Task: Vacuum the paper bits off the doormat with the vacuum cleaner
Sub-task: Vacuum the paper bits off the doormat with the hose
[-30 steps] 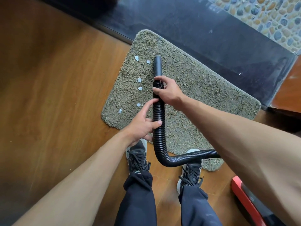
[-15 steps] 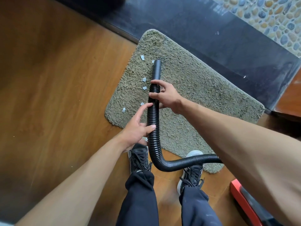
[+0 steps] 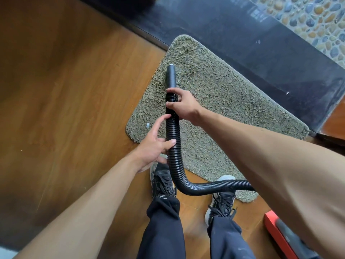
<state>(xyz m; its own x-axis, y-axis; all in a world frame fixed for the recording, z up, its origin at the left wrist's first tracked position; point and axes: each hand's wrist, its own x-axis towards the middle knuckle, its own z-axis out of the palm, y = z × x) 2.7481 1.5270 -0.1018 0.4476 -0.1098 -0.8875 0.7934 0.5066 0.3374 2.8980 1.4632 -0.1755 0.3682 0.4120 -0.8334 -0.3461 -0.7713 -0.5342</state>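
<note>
A shaggy grey-green doormat (image 3: 233, 101) lies on the wood floor against a dark threshold. A black ribbed vacuum hose (image 3: 172, 135) runs up from the lower right, and its smooth nozzle (image 3: 171, 75) points at the mat's left part. A white paper bit sits right at the nozzle's tip. My right hand (image 3: 183, 105) grips the hose just behind the nozzle. My left hand (image 3: 155, 144) holds the hose lower down, with the index finger stretched along it. One paper bit (image 3: 147, 125) lies near the mat's left edge.
My two black sneakers (image 3: 163, 181) stand at the mat's near edge. A red and grey vacuum body (image 3: 280, 232) sits at the lower right. A dark stone threshold (image 3: 252, 43) and a pebble floor (image 3: 308, 19) lie beyond the mat.
The nozzle has swept left across the mat. Several paper bits seen beside it earlier are gone; one remains at the left edge and one at the tip. Both hands kept their hold.
</note>
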